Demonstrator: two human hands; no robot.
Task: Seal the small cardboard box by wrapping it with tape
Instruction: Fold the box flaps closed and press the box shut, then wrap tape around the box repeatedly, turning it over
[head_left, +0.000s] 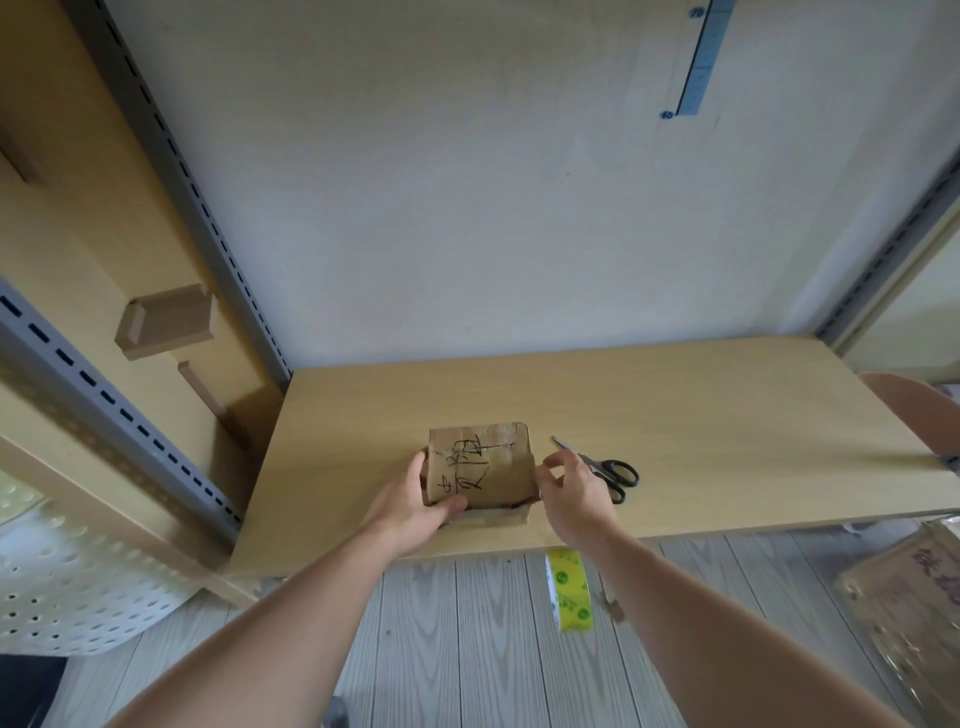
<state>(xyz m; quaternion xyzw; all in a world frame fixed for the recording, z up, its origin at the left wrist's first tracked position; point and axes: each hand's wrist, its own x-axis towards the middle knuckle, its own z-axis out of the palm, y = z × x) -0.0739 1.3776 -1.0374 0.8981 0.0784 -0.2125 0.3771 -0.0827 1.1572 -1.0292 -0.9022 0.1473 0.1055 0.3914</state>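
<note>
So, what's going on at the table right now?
A person holds a small brown cardboard box with black handwriting on a light wooden tabletop. The left hand grips its left side; the right hand is at its right edge, whether pinching tape is unclear. Black-handled scissors lie beside that hand. A yellow-green tape roll shows below the table's front edge.

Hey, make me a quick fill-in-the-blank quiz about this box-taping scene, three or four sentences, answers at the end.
1. The left hand grips the ____ side of the small cardboard box.
2. Right of the box, on the wooden shelf, lie black-handled ____.
3. The yellow-green tape roll shows ____ the shelf's front edge.
4. The handwriting on the box is ____ in colour.
Answers: left; scissors; below; black.
</note>
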